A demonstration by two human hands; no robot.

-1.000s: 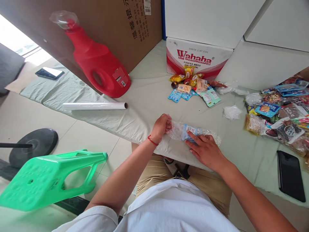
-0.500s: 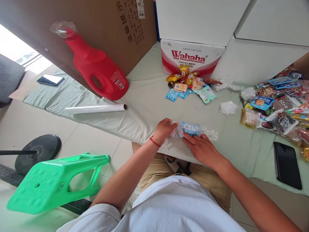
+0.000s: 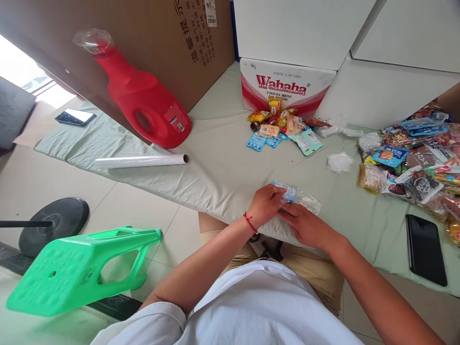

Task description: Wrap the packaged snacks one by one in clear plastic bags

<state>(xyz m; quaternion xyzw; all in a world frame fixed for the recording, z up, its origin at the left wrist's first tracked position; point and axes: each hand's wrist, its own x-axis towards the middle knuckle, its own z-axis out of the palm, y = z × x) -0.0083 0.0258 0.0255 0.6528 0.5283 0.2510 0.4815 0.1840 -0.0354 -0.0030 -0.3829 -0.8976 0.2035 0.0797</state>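
A small blue snack packet [image 3: 292, 193] with white print lies on the cloth near the table's front edge, partly covered by my fingers. Clear plastic film [image 3: 309, 203] sticks out crumpled to its right. My left hand [image 3: 266, 203], red cord at the wrist, presses over the packet's left part with fingers closed on the film's left end; the fingertips are partly hidden. Alongside, my right hand [image 3: 304, 224] rests with fingers stretched along the packet's near side.
A white film roll [image 3: 142, 161] and red jug [image 3: 147, 103] stand left. Snack packets [image 3: 280, 125] lie before the Wahaha box [image 3: 287, 86]; a larger snack pile [image 3: 413, 158], a crumpled film ball [image 3: 339, 162] and black phone [image 3: 426, 249] are right. A green stool [image 3: 82, 268] is on the floor.
My left hand has moved right, carrying the film's left end over onto the blue packet. My right hand has stayed almost in place beside it.
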